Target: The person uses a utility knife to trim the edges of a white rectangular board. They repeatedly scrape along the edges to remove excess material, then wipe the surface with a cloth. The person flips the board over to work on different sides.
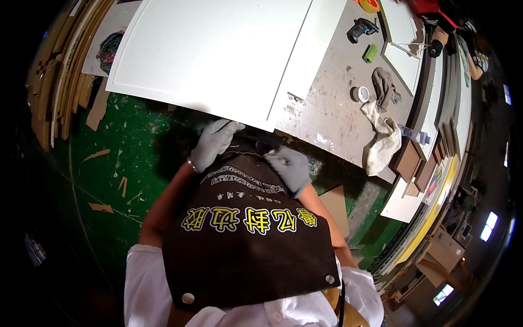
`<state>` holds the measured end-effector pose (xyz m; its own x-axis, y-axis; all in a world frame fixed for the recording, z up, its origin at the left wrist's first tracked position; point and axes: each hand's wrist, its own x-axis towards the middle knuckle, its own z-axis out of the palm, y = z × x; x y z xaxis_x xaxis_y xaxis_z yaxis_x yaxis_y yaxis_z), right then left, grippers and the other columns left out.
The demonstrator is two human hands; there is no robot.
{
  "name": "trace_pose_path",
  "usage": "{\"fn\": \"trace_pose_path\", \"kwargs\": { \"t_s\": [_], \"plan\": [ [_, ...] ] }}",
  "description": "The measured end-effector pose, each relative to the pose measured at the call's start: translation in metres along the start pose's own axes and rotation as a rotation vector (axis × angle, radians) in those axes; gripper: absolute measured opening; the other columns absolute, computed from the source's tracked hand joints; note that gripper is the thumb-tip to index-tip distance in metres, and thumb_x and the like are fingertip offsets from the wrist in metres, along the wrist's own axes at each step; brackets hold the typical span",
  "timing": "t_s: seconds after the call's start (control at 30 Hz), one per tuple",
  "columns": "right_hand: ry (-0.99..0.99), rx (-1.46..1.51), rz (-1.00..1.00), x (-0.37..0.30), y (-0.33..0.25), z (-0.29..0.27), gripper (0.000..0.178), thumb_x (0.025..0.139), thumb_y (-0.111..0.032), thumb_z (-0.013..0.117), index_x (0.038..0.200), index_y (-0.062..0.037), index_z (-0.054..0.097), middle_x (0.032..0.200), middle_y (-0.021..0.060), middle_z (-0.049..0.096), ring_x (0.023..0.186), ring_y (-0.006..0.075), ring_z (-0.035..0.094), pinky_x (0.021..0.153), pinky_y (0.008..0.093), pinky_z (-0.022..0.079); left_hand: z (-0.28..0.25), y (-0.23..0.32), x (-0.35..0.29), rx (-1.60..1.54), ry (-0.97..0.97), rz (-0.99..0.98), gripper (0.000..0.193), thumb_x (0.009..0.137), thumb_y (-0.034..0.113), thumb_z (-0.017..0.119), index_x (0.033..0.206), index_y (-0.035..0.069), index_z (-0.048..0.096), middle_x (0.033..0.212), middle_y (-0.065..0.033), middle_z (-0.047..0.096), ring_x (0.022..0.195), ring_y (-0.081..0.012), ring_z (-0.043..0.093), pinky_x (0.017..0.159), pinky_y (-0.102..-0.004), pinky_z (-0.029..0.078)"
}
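The white board lies flat on the surface, just past your left grip, maybe so its edge is easy to reach. Your right grip is by your apron. I can't tell if either is closed.

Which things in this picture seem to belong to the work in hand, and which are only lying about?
Probably in the work:
white panel
gloved left hand, by its near edge
gloved right hand; whether it holds anything is unclear

Probably only lying about:
black handheld tool
green cylinder
grey rag
white cloth
clear bottle
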<state>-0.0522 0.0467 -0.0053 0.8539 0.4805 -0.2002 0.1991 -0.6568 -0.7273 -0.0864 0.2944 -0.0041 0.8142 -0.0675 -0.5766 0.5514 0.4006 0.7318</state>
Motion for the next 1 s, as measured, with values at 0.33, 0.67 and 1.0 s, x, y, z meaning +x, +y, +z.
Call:
{"fn": "trace_pose_path", "kwargs": {
  "t_s": [0.33, 0.67, 1.0],
  "plan": [
    [0.325, 0.685, 0.365, 0.035, -0.045, 0.003, 0.032, 0.093, -0.027, 0.066, 0.08, 0.001, 0.06, 0.067, 0.0007, 0.056, 0.064, 0.0081, 0.047, 0.06, 0.0255, 0.041, -0.031, -0.013, -0.019, 0.001, -0.105, -0.001, 0.035, 0.106, 0.028, 0.039, 0.107, -0.002, 0.058, 0.062, 0.0062, 0.034, 0.048, -0.0033, 0.029, 0.044, -0.0204, 0.026],
    [0.357, 0.794, 0.44, -0.01, -0.03, 0.02, 0.019, 0.093, -0.014, 0.066, 0.107, -0.002, 0.062, 0.076, -0.0067, 0.054, 0.065, 0.0007, 0.043, 0.057, 0.0182, 0.035, -0.038, -0.008, -0.018, -0.254, -0.219, -0.187, 0.029, 0.102, 0.021, 0.042, 0.123, 0.002, 0.048, 0.081, 0.0007, 0.047, 0.073, -0.0119, 0.048, 0.068, -0.0266, 0.042],
    [0.217, 0.686, 0.203, -0.035, -0.086, -0.018, 0.037, 0.086, -0.012, 0.07, 0.12, 0.0017, 0.06, 0.092, 0.0005, 0.059, 0.081, 0.0074, 0.054, 0.074, 0.0225, 0.046, 0.008, 0.037, -0.042, 0.102, -0.403, 0.086, 0.032, 0.093, 0.004, 0.055, 0.124, 0.0, 0.047, 0.104, -0.0099, 0.058, 0.09, -0.0161, 0.06, 0.077, -0.0292, 0.052]
  ]
}}
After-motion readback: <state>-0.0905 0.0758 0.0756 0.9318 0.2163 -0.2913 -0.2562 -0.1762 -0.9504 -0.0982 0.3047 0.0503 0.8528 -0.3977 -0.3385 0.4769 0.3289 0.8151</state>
